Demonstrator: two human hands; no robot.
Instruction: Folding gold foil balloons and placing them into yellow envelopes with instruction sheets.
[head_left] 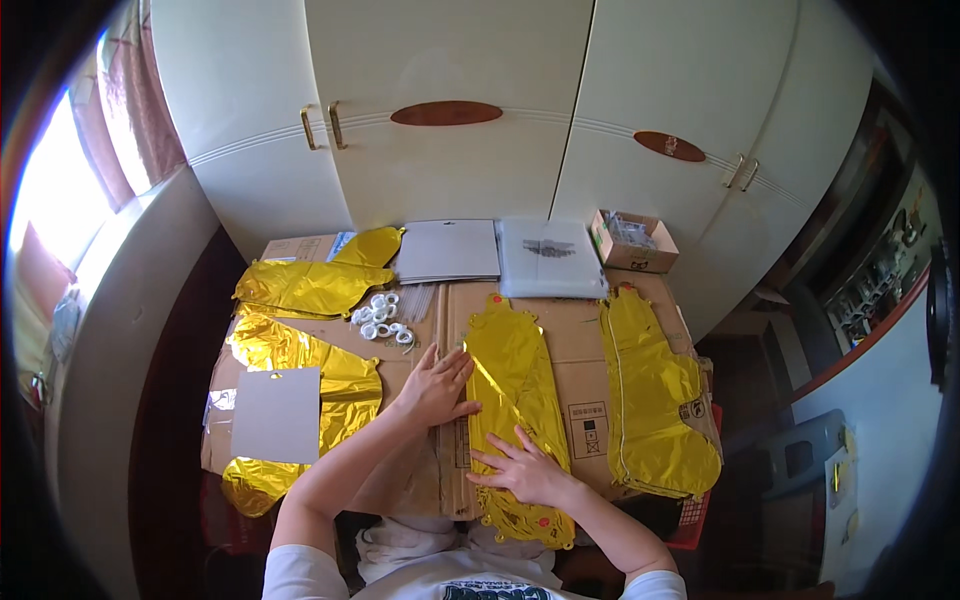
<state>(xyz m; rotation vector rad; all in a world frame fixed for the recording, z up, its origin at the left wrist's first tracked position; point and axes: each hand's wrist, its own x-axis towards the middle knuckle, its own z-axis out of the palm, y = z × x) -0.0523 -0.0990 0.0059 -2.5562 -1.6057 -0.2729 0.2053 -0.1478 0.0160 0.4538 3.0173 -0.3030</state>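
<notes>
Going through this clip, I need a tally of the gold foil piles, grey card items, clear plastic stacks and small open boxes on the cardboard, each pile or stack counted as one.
Gold: 4 (far left pile, near left pile, middle pile, right pile)
Grey: 2 (card stack, card on foil)
Clear plastic stack: 1
Open box: 1
Total: 8

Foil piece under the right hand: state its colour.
The foil piece is shiny golden yellow; it shows best in the head view.
</notes>
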